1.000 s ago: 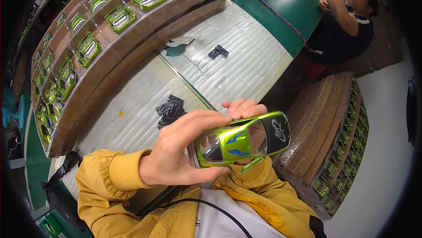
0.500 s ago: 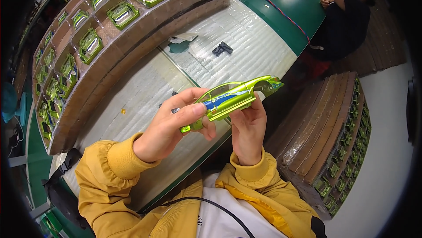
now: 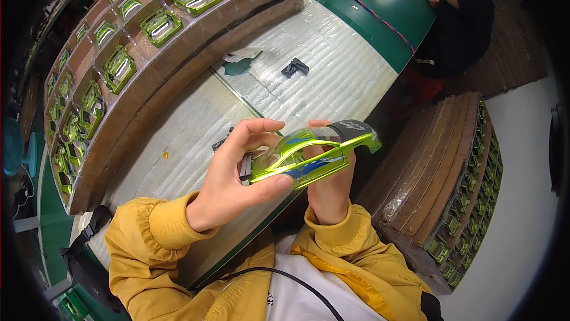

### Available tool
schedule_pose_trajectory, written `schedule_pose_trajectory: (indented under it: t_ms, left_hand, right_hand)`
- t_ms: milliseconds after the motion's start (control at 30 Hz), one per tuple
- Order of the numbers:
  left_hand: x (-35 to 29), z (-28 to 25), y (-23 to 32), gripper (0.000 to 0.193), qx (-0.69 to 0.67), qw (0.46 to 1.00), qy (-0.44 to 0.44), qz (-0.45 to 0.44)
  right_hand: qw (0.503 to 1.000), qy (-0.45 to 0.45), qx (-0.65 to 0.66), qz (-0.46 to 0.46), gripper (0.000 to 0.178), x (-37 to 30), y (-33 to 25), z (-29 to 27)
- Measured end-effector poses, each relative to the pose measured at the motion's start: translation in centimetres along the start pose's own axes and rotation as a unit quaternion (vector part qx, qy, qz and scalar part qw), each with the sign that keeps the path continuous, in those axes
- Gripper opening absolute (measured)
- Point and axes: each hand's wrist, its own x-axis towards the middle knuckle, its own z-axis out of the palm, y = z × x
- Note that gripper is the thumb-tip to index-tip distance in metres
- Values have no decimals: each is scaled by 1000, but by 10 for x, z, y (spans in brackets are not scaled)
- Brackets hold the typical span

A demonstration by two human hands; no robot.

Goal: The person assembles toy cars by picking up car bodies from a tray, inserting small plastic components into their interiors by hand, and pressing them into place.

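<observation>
A shiny green toy car body [image 3: 323, 168] with blue side graphics, a black hood and a black rear spoiler is held tilted above the table. My left hand [image 3: 222, 181] grips its rear end, thumb along the near side and fingers curled over the far side. Behind and under the front half, my right hand [image 3: 332, 196] holds the shell; most of its fingers are hidden by it. Partly covered by my left hand, small dark pieces [image 3: 221, 141] lie on the table. Farther off sit black plastic parts [image 3: 295, 67].
A large divided cardboard tray [image 3: 155, 80] of similar green bodies stands at the left. Stacked cardboard trays [image 3: 427, 167] holding more are at the right. A torn dark green patch [image 3: 238, 67] shows in the foam-covered tabletop [image 3: 350, 54]. Another person [image 3: 457, 30] works at the far right.
The car body has been rolled so its windows, roof and black hood now show, where mostly its side showed before. My left fingers have shifted around the rear end.
</observation>
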Motion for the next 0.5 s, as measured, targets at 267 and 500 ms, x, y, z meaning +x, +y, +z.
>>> schedule_pose_trajectory:
  t_ms: [267,500]
  left_hand:
    - [-5,2,-4,63,74,995,13,72]
    - [-3,6,-16,55,192,962,11,192]
  right_hand:
    - [999,18,39,6,24,-4,-1,7]
    - [992,-77,64,-73,41,-6,13,-10]
